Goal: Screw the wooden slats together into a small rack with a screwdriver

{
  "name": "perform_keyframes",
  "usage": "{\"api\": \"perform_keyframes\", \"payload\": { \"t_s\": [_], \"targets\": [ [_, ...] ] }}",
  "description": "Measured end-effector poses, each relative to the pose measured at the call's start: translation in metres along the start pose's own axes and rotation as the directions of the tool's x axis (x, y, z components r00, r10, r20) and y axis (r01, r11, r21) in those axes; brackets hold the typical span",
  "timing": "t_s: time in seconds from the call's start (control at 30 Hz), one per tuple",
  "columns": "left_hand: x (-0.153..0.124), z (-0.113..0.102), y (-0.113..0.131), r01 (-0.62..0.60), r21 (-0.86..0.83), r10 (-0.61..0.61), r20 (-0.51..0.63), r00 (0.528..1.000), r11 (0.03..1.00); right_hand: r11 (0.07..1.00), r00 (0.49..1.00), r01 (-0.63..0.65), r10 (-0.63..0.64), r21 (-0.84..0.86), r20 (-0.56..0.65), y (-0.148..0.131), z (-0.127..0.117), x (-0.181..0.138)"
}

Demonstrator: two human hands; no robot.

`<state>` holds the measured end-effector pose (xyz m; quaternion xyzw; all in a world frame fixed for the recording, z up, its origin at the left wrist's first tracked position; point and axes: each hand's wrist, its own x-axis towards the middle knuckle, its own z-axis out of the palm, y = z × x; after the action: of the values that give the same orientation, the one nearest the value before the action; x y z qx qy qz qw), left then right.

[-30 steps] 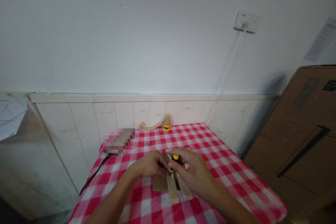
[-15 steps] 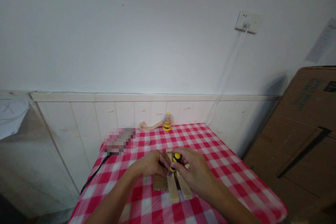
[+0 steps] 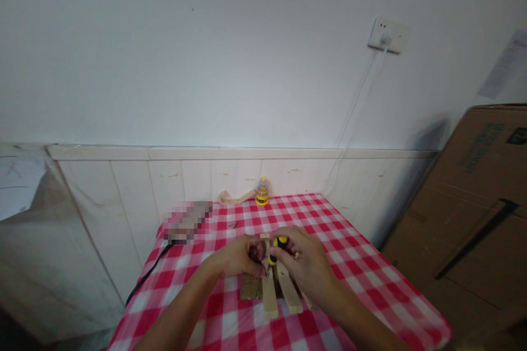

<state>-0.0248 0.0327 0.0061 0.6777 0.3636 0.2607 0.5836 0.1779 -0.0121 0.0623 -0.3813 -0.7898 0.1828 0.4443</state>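
Observation:
On the red-and-white checked table, two pale wooden slats lie side by side over a brown board. My right hand is closed round a short yellow-and-black screwdriver, its tip down on the left slat. My left hand is pinched shut right beside the tip, fingertips at the slat. What those fingers hold is too small to see.
A small yellow toy-like object and a beige curved strip sit at the table's far edge by the panelled wall. A blurred grey item with a black cable lies far left. Large cardboard boxes stand at the right.
The screwdriver handle has tipped slightly right and my right hand has shifted a little over it. My left hand has stayed pinched at the tip.

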Motion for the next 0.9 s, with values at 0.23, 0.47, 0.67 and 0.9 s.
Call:
{"api": "perform_keyframes", "payload": {
  "t_s": [0.23,0.47,0.67,0.9],
  "targets": [
    [0.001,-0.001,-0.004,0.007,0.019,-0.007,-0.019,1.0,1.0,0.999,0.995,-0.01,0.014,0.042,-0.102,0.012,0.0,0.012],
    [0.0,-0.002,-0.003,0.017,0.022,-0.016,-0.027,1.0,1.0,0.998,0.996,-0.036,0.04,0.053,-0.081,0.01,0.006,0.015],
    [0.0,-0.001,-0.005,0.054,0.021,-0.052,-0.07,0.996,0.998,0.997,0.996,-0.05,0.055,0.061,-0.072,0.013,0.006,0.015],
    [0.004,0.002,-0.008,0.066,0.012,-0.064,-0.126,0.99,0.998,0.999,0.999,-0.025,0.026,0.023,-0.04,0.011,0.005,0.016]
  ]
}}
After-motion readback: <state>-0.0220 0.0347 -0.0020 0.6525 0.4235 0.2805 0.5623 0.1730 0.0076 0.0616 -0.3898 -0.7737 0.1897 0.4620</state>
